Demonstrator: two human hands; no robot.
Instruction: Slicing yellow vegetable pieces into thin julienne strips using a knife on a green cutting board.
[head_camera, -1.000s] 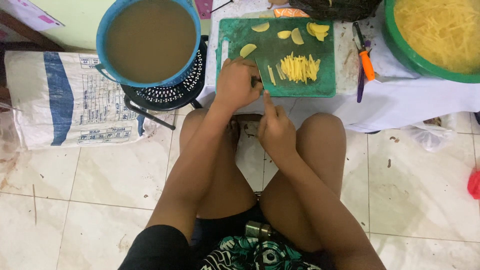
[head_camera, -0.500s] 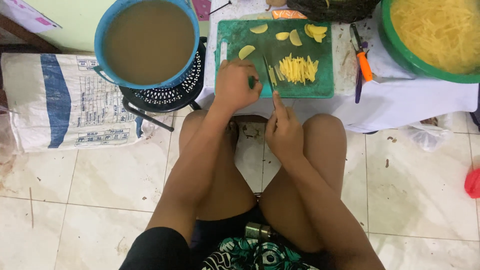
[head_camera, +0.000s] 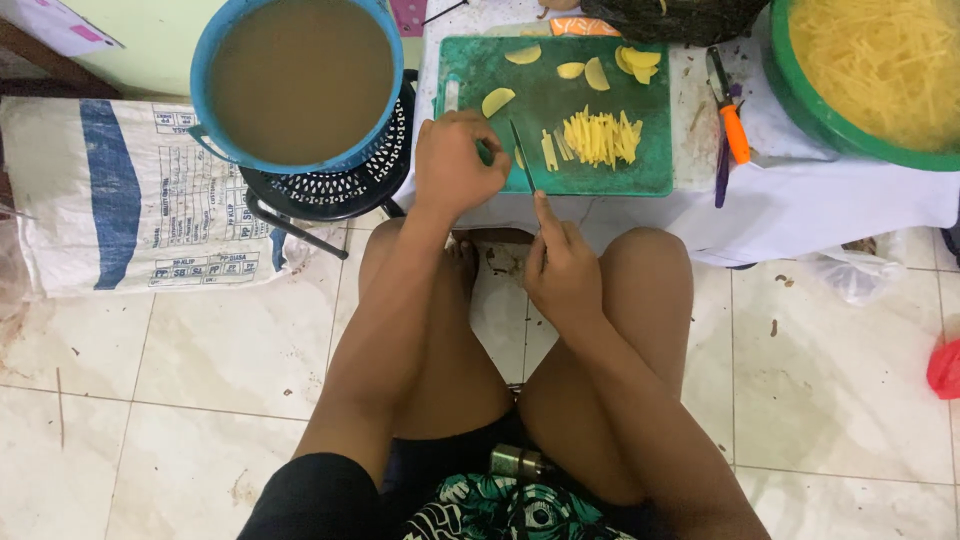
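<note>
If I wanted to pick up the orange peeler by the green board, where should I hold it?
Take the peeler by its orange handle, the thick middle part, coming straight down from above. It lies flat on the white cloth with bare cloth on both sides, so fingers fit around it. Keep off the dark metal end nearest the basket, probably the sharp part.

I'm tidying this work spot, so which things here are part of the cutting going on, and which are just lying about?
In use:
- left hand, curled on the board
- right hand holding the knife
- green cutting board
- cut yellow strips
- yellow slices

Lying about:
- orange-handled peeler
- blue tub of brown liquid
- printed white sack
- green basin of strips
</note>
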